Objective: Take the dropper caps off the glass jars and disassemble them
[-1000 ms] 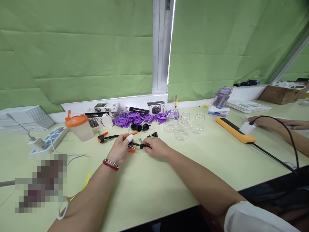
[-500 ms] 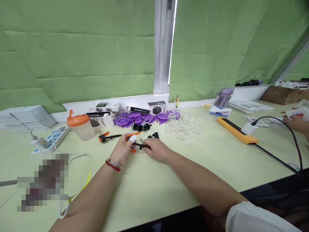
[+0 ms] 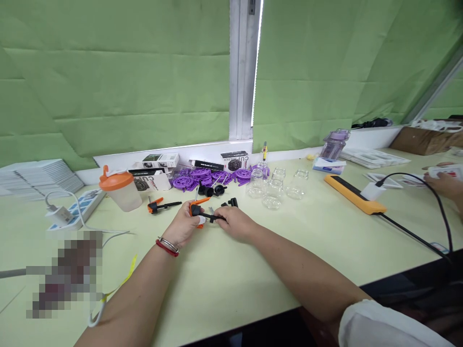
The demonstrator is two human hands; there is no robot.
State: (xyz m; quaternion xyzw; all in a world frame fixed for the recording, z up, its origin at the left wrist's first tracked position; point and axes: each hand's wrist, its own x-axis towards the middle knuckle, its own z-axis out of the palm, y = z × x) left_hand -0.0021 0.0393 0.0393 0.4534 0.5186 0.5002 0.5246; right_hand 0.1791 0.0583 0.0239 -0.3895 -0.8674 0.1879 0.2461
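Observation:
Near the table's middle, both hands are closed on one orange-and-black clamp [image 3: 197, 210]. My left hand [image 3: 183, 225] grips its orange-and-black end. My right hand [image 3: 234, 223] pinches the far end of its black bar, with a thin metal rod standing close to the fingertips. A similar orange-and-black clamp [image 3: 155, 206] lies on the table to the left. Just beyond my right hand is a black part [image 3: 233, 202]. Behind the hands are round black pieces [image 3: 219, 190] and a heap of purple openwork holders [image 3: 185, 181].
Several clear jars [image 3: 273, 195] stand right of the purple heap, with printed boxes [image 3: 157, 180] behind it. An orange-lidded cup [image 3: 125, 195] and a white power strip [image 3: 86, 205] are at left. An orange power strip [image 3: 352, 193] lies at right, near another person's hand [image 3: 446, 184].
My left hand has turned slightly, its thumb dropping below the clamp so more of the black end shows. My right hand keeps its grip almost unmoved.

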